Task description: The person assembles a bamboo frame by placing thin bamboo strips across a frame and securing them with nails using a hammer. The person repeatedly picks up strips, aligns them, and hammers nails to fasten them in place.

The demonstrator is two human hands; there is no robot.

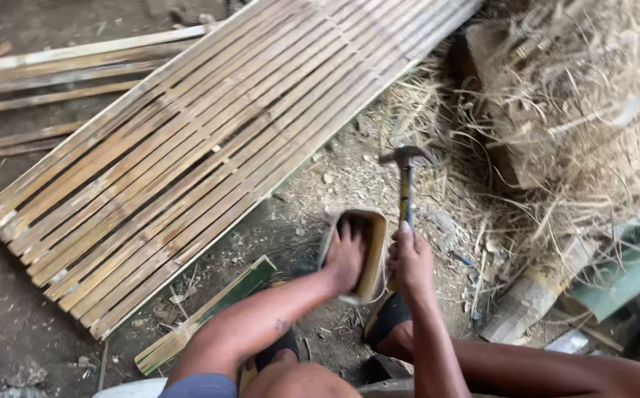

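The left hand [346, 254] is open, with its fingers spread inside a small bamboo box [355, 256] that sits on the dirt ground [10, 324], just in front of the person's knees. The right hand [411, 259] is closed around the handle of a hammer [406, 188]. The hammer head is up and a bit farther away than the box, just to its right.

To do this well, I think the left hand should press the box down hard so it does not slide. The fingers should stay away from the spot the hammer will hit. Short, straight taps would be safer than 1 big swing, because the thin wall could crack.

A big mat of flat bamboo strips [209, 140] lies far and to the left. More loose slats [62, 66] lie past it at the far left. 1 split green piece [209, 313] lies near, left of the arm. On the right is a messy pile of dry shavings [578, 96], with a cut bamboo log [530, 298] below it. The shavings sit close to the hammer and could get in the way of a swing.
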